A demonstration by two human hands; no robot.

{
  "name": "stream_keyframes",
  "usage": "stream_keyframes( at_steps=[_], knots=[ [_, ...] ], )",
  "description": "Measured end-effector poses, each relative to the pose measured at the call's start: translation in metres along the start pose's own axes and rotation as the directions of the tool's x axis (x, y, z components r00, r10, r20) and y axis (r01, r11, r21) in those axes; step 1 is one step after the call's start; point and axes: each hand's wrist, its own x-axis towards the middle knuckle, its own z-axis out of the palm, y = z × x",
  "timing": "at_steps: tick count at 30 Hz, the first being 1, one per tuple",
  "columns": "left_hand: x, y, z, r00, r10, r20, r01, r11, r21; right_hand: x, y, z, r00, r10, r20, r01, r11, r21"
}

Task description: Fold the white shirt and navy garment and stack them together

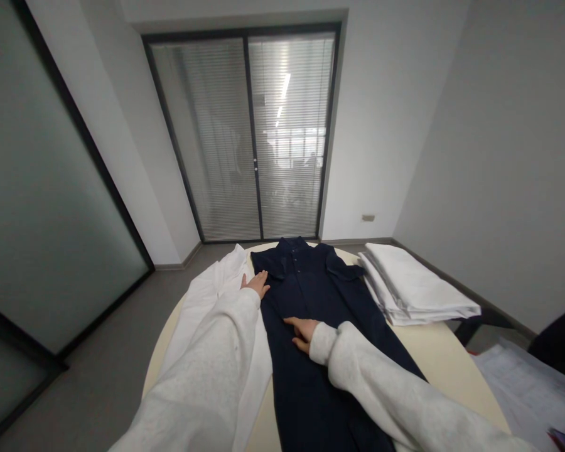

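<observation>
A dark navy buttoned garment (pixel 311 326) lies spread flat along the round cream table (pixel 442 355), collar towards the far edge. My left hand (pixel 256 284) rests flat and open on the garment's left shoulder edge, fingers stretched. My right hand (pixel 302 331) lies flat and open on the garment's middle, fingers pointing left. Both arms wear light grey sleeves. A white garment (pixel 207 301) lies under my left arm, along the navy one's left side.
A stack of folded white garments (pixel 414 285) sits at the table's right. Papers (pixel 527 383) and a dark object lie off the right side. Glass doors with blinds (pixel 258 138) stand behind the table; a glass partition runs along the left.
</observation>
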Motion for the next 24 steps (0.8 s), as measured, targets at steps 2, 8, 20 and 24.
stream_keyframes(
  at_steps=[2, 8, 20, 24],
  knots=[
    [0.002, 0.004, -0.004, 1.0, -0.011, 0.019, 0.011, 1.0, 0.01, 0.001, 0.0, 0.0, 0.998, -0.032, 0.045, 0.032, 0.999, 0.007],
    [0.006, 0.025, -0.03, 0.984, -0.012, -0.18, 0.006, 0.999, -0.033, 0.003, 0.01, 0.007, 0.996, -0.075, -0.043, 0.083, 0.972, 0.219],
    [0.01, 0.048, -0.014, 0.961, 0.183, -0.209, -0.185, 0.983, 0.011, -0.003, 0.009, 0.004, 0.984, -0.154, -0.089, 0.169, 0.963, 0.208],
    [0.008, 0.049, -0.014, 0.959, 0.25, -0.132, -0.251, 0.968, 0.011, -0.005, 0.007, 0.002, 0.983, -0.157, -0.092, 0.172, 0.967, 0.189]
  ],
)
